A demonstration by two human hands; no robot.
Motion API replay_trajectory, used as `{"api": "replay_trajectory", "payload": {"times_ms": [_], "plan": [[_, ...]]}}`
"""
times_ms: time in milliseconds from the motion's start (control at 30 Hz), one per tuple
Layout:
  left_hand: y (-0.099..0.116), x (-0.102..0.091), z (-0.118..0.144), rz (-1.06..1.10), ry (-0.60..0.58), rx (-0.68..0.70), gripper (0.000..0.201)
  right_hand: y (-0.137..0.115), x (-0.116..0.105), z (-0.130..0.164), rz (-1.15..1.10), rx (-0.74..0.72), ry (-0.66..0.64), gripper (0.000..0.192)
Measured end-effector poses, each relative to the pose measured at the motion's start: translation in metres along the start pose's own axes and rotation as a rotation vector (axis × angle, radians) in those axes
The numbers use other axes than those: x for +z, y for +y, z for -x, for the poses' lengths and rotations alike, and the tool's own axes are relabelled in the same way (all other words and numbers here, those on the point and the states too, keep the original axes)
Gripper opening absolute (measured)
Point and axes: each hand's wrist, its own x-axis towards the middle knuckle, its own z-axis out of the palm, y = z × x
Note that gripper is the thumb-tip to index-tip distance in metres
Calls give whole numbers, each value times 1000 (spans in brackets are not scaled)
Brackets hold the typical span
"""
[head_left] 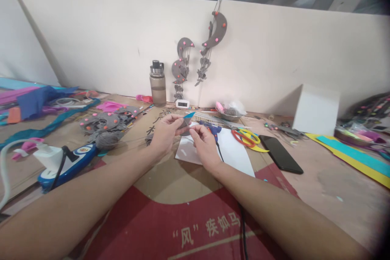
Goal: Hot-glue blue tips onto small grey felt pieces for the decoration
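So both hands are up over the middle of the brown cardboard sheet (170,178) with the red printed patch. Left hand (166,134) has its fingertips pinched shut on a small grey felt piece (185,124) with a pointed bright blue tip (189,115), held just above the table. Right hand (204,142) sits right next to it, thumb and forefinger closed together at the lower edge of the same piece, though I can't tell if there's thread or something between them. Under the right hand is a white paper sheet (234,150), with a blue glue gun (213,130) lying on it. Red-and-yellow-handled scissors (245,137) and a black phone (280,153) lie further right, and a grey yarn ball (106,140) sits off left.
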Motion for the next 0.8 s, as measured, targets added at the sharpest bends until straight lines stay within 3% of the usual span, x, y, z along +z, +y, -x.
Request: {"api": "replay_trajectory", "payload": {"times_ms": [200,333,467,567,633,733,800], "plan": [[2,-9,-11,56,40,1,18,-11,1,3,105,-70,-87,20],[3,-15,-18,100,69,-6,14,-24,0,5,333,-238,-186,21],[6,-18,-20,135,90,-34,12,-30,-16,-5,499,-323,-69,22],[8,-18,-20,156,92,-62,14,-22,-39,-17,669,-234,87,22],[9,-17,-20,156,89,-66,13,-11,-53,-23,870,-90,155,25],[9,-17,-19,142,86,-60,15,6,-65,-24,1118,131,132,36],[9,-17,-19,125,81,-42,16,12,-65,-22,1224,204,76,45]]}}
